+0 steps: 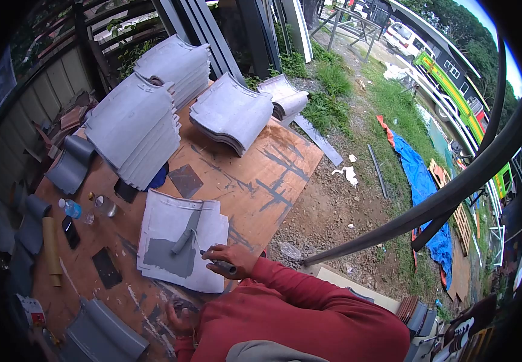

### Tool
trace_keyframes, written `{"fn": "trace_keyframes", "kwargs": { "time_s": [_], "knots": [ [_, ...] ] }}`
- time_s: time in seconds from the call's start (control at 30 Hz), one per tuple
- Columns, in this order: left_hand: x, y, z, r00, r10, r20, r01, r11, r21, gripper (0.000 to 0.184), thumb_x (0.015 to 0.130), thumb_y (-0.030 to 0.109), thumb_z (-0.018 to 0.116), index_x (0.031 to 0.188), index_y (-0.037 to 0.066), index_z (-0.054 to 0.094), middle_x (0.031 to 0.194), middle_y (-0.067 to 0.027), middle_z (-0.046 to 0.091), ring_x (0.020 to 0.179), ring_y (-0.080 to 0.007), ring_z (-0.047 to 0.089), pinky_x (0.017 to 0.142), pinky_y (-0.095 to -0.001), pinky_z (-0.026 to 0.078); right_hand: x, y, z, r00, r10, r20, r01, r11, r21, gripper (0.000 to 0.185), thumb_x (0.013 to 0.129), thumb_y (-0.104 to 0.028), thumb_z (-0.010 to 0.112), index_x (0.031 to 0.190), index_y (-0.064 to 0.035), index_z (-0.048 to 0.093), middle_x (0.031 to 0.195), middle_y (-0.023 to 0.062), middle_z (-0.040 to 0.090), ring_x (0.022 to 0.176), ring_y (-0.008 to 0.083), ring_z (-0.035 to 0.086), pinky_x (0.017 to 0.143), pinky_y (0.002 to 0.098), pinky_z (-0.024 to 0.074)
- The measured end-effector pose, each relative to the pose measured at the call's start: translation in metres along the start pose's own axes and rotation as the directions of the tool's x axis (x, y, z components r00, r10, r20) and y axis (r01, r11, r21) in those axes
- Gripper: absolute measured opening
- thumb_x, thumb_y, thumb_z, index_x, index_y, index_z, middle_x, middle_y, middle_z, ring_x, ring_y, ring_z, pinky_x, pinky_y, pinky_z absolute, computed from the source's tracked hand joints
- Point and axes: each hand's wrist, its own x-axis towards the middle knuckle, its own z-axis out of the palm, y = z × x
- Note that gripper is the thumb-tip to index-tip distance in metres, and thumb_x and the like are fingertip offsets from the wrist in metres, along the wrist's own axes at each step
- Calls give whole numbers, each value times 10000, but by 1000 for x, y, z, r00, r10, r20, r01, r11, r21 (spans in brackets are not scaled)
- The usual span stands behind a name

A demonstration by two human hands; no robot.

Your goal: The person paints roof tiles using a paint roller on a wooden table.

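My right hand (pixel 232 259) is closed around the handle of a paint roller (pixel 184 235). The grey roller head rests on a pale roof tile (pixel 213 220) lying on the table. Wet-looking grey paint (pixel 167 256) covers the tile's lower left and middle; the rest is bare and whitish. Below the tile, near the front of the table, is my left hand (pixel 181 318). Its fingers look loosely bent and apart, with nothing plainly held; part of it is in shadow.
Stacks of pale tiles (pixel 131 130) and a smaller pile (pixel 232 114) stand on the wooden table (pixel 273 160). Grey tiles (pixel 104 332) lie along the left and front. A phone (pixel 70 231), a water bottle (pixel 70 208) and a glass jar (pixel 105 206) sit left. A dark pole (pixel 418 208) slants at right.
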Motion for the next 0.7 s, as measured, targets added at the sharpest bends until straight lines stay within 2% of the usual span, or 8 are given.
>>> {"fn": "trace_keyframes", "kwargs": {
  "time_s": [0.03,0.1,0.13,0.2,0.47,0.53,0.7],
  "knots": [
    [-7,-10,-1,1000,-1,-1,1,1000,0,627,942,453,668,1354,-9,570,1268,-198,603,1136,-321,610,963,-404,468,0,-1,-1,1000,11,24,-10,1000,-16,322,988,-293,649,1252,-108,655,1178,129,685,1002,360,690,817,449,569],
    [-19,-29,-4,984,-10,180,-64,914,401,377,899,277,670,1172,18,674,1108,-219,614,983,-383,621,842,-468,500,-1,3,1,1000,0,16,0,1000,-19,318,987,-294,652,1245,-108,657,1176,130,685,997,361,691,815,449,569],
    [-21,-33,0,984,-11,179,-63,912,406,377,899,277,670,1172,18,674,1108,-219,614,983,-383,621,842,-468,500,0,4,3,1000,-10,4,11,1000,-22,314,986,-295,654,1239,-109,659,1175,131,685,992,361,693,813,448,570],
    [-24,-39,8,976,154,156,-214,816,537,272,860,191,668,1093,51,689,987,-209,591,862,-416,595,755,-511,494,1,1,1,1000,-16,-1,16,1000,-11,310,984,-295,657,1232,-109,661,1174,132,685,987,362,695,811,448,570],
    [-25,-42,12,975,191,115,-222,799,558,283,850,180,666,1111,73,688,953,-201,567,852,-411,588,749,-508,492,-3,1,2,1000,-12,-11,12,1000,12,305,979,-296,666,1219,-107,667,1170,133,687,981,362,699,811,446,573],
    [-24,-41,12,973,204,109,-229,789,570,282,850,176,664,1112,74,689,954,-201,567,847,-409,587,744,-508,490,-3,3,3,999,-35,-16,36,998,58,336,993,-307,639,1232,-71,660,1152,206,660,965,417,674,822,476,559],
    [-24,-39,13,972,207,108,-231,788,571,289,848,164,665,1122,76,692,955,-202,566,839,-406,583,739,-509,487,-3,1,1,1000,-17,10,17,999,37,344,998,-311,633,1237,-64,655,1155,207,660,974,419,671,831,475,557]
  ]
}}
